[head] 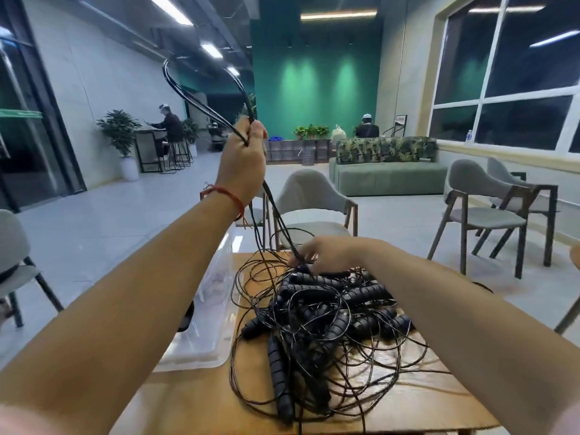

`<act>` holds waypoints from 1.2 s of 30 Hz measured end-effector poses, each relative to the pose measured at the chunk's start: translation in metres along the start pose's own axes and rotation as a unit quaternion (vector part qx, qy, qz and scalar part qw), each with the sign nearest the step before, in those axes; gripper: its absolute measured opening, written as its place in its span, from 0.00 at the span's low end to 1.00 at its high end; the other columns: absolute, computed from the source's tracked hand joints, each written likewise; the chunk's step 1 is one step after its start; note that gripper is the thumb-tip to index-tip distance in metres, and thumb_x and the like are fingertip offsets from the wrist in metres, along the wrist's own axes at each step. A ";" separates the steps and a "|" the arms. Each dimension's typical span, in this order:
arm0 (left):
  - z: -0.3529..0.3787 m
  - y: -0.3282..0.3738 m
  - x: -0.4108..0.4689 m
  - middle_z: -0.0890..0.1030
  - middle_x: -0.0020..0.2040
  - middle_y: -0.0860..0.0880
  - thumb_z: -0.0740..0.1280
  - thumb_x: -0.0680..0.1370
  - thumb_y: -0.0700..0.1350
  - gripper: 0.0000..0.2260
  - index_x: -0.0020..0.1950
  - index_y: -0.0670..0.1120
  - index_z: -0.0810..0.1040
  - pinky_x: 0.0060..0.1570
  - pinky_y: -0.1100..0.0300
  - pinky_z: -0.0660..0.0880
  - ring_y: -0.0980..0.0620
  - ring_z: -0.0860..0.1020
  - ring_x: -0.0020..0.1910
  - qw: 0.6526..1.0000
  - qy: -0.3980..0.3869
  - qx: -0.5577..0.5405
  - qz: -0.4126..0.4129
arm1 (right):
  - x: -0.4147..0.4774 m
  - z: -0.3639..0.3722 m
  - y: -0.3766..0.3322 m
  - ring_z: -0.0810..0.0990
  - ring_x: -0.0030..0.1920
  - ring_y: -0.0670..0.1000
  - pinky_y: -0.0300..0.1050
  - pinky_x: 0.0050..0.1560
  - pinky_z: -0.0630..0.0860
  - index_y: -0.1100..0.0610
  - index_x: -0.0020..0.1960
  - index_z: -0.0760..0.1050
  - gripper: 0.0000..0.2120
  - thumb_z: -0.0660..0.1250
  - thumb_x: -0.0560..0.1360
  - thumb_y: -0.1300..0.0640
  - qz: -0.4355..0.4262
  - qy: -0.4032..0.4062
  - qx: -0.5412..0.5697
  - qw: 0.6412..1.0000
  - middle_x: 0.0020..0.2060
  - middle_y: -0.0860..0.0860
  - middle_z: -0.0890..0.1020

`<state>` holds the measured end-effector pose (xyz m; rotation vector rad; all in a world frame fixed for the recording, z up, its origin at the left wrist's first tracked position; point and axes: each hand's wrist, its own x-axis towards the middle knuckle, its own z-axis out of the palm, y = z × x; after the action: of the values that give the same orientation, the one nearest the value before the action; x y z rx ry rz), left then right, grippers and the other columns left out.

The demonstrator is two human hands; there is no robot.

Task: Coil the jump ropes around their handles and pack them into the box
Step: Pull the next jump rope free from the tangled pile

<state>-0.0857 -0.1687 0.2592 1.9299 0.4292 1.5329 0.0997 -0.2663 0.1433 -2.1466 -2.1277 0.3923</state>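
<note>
Ceiling strip lights (172, 10) are giving even, cool brightness; spots are washing the green wall (315, 89). Windows (521, 120) are showing dark. Wide-angle lens is bowing the edges; right hand (326, 255) is blurring slightly.

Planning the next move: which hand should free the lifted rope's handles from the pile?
Right, probably. The right hand is down at the pile of handles, fingers touching it; the left hand is raised high, gripping the rope loop.

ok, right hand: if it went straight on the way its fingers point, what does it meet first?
The right hand points its fingers left at the rope strands hanging from the left hand; those come first, probably touching. Depth unclear.
</note>
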 end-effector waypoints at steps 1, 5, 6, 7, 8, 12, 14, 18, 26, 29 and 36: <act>-0.003 0.003 0.002 0.69 0.35 0.54 0.55 0.89 0.49 0.11 0.50 0.48 0.72 0.31 0.60 0.67 0.58 0.67 0.30 1.000 0.004 0.001 0.006 | 0.003 0.005 -0.001 0.78 0.61 0.44 0.54 0.70 0.73 0.30 0.63 0.80 0.23 0.67 0.75 0.52 0.000 -0.033 0.023 0.999 0.65 0.39 0.80; -0.024 -0.001 0.013 0.70 0.36 0.53 0.54 0.89 0.47 0.11 0.53 0.46 0.72 0.31 0.63 0.68 0.59 0.68 0.30 0.999 0.038 0.018 0.014 | 0.000 0.009 0.001 0.78 0.68 0.48 0.57 0.74 0.69 0.39 0.59 0.85 0.20 0.60 0.74 0.53 -0.022 0.011 0.176 0.984 0.68 0.43 0.81; -0.028 -0.005 0.015 0.70 0.36 0.52 0.54 0.89 0.48 0.11 0.52 0.48 0.72 0.31 0.62 0.68 0.59 0.68 0.30 0.999 0.045 0.023 0.013 | -0.001 0.008 0.003 0.79 0.69 0.50 0.57 0.73 0.70 0.41 0.59 0.85 0.19 0.60 0.75 0.52 -0.031 0.007 0.220 0.975 0.65 0.44 0.83; -0.032 -0.008 0.016 0.70 0.36 0.52 0.55 0.89 0.49 0.11 0.50 0.49 0.72 0.32 0.61 0.69 0.58 0.68 0.31 0.998 0.053 0.024 0.009 | -0.003 0.005 0.004 0.81 0.67 0.50 0.57 0.74 0.70 0.43 0.60 0.84 0.17 0.61 0.77 0.51 -0.043 -0.012 0.245 0.968 0.63 0.43 0.85; -0.034 -0.010 0.016 0.71 0.35 0.53 0.55 0.89 0.50 0.11 0.49 0.51 0.72 0.32 0.60 0.69 0.58 0.68 0.31 0.998 0.060 0.020 0.003 | -0.002 0.005 0.004 0.82 0.66 0.48 0.57 0.75 0.69 0.44 0.63 0.83 0.15 0.62 0.81 0.49 -0.048 -0.021 0.250 0.967 0.62 0.42 0.85; -0.030 -0.012 0.013 0.71 0.35 0.53 0.55 0.88 0.50 0.12 0.49 0.50 0.73 0.33 0.59 0.69 0.57 0.68 0.31 0.997 0.070 -0.009 -0.025 | -0.009 0.004 -0.020 0.79 0.69 0.44 0.56 0.77 0.71 0.40 0.78 0.70 0.33 0.66 0.77 0.27 -0.066 -0.028 0.244 0.967 0.70 0.41 0.79; -0.023 -0.008 0.011 0.71 0.35 0.53 0.55 0.89 0.49 0.12 0.50 0.49 0.73 0.33 0.60 0.69 0.57 0.68 0.31 0.997 0.062 -0.023 -0.032 | -0.008 0.012 -0.037 0.72 0.77 0.49 0.56 0.80 0.66 0.42 0.84 0.60 0.43 0.68 0.75 0.26 -0.070 -0.029 0.238 0.968 0.79 0.44 0.71; -0.008 0.005 0.007 0.69 0.33 0.54 0.54 0.90 0.48 0.12 0.51 0.47 0.72 0.30 0.64 0.68 0.58 0.67 0.29 0.995 0.044 -0.072 -0.059 | 0.009 0.026 -0.073 0.71 0.77 0.49 0.58 0.79 0.68 0.41 0.83 0.59 0.53 0.77 0.66 0.24 -0.083 0.135 0.226 0.961 0.80 0.45 0.69; 0.002 0.031 0.025 0.80 0.40 0.48 0.60 0.88 0.52 0.13 0.59 0.43 0.74 0.36 0.57 0.80 0.51 0.81 0.38 0.984 0.011 -0.136 -0.118 | 0.033 -0.012 -0.078 0.87 0.43 0.49 0.45 0.47 0.82 0.59 0.52 0.83 0.17 0.62 0.87 0.48 -0.032 0.212 0.317 0.924 0.44 0.54 0.88; -0.005 0.023 0.031 0.83 0.60 0.43 0.66 0.81 0.64 0.26 0.67 0.44 0.76 0.59 0.45 0.83 0.46 0.83 0.58 0.988 -0.017 -0.064 -0.138 | 0.025 -0.046 -0.076 0.88 0.41 0.53 0.43 0.39 0.82 0.61 0.53 0.79 0.18 0.60 0.88 0.48 -0.019 0.220 0.413 0.884 0.46 0.60 0.88; 0.005 -0.017 -0.023 0.85 0.61 0.51 0.65 0.85 0.57 0.19 0.69 0.46 0.78 0.66 0.44 0.78 0.49 0.83 0.63 0.953 -0.250 -0.040 -0.165 | 0.009 -0.132 -0.086 0.88 0.46 0.61 0.58 0.54 0.86 0.62 0.51 0.79 0.17 0.62 0.88 0.50 -0.059 0.323 0.416 0.848 0.45 0.59 0.88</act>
<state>-0.0848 -0.1711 0.2299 1.9746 0.4277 0.8017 0.0491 -0.2405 0.2902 -1.3581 -1.3255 0.3974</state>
